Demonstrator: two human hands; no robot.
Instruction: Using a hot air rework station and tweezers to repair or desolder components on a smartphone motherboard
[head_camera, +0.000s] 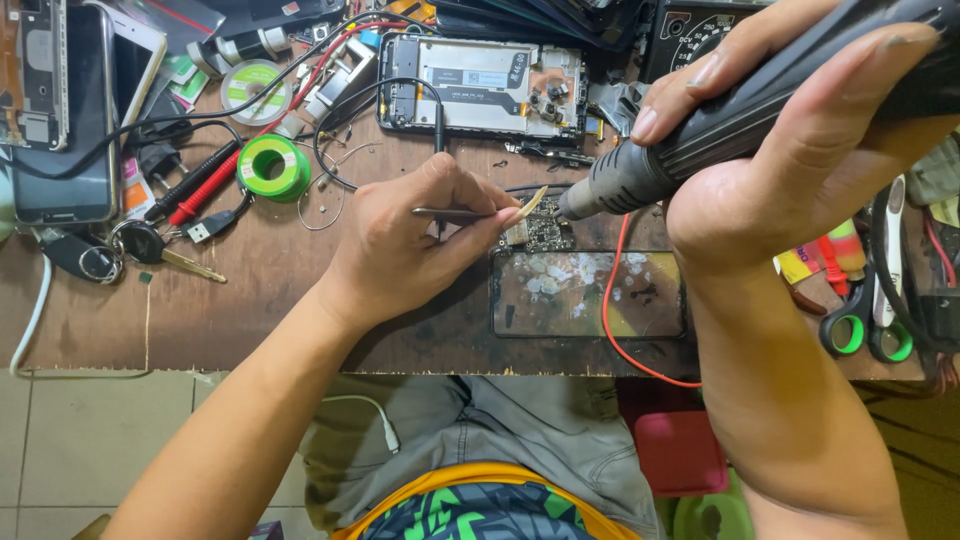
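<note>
Head view looks straight down on a cluttered wooden surface (250, 310). At its middle lies a small circuit board (540, 230), touching the far edge of a dark glass-topped work pad (590, 295). The left hand (410, 240) has its fingers (490, 222) clamped on thin metal tweezers (470, 212), whose long axis runs left to right, tips resting at the board's left edge beside a tan flex strip (530, 200). The right hand (800, 130) is wrapped tight around a black hot-air handpiece (700, 140), which slants from far right down toward the board; its metal nozzle (585, 200) hovers just beside the board's far right corner. So the board sits between both tools, tweezers from the left, nozzle from the right, with the left hand nearer to it. Farther off lie an opened phone frame (480, 85), a green solder spool (273, 167), red and black probes (195, 185), keys (150, 245) and green-handled scissors (865, 335).
</note>
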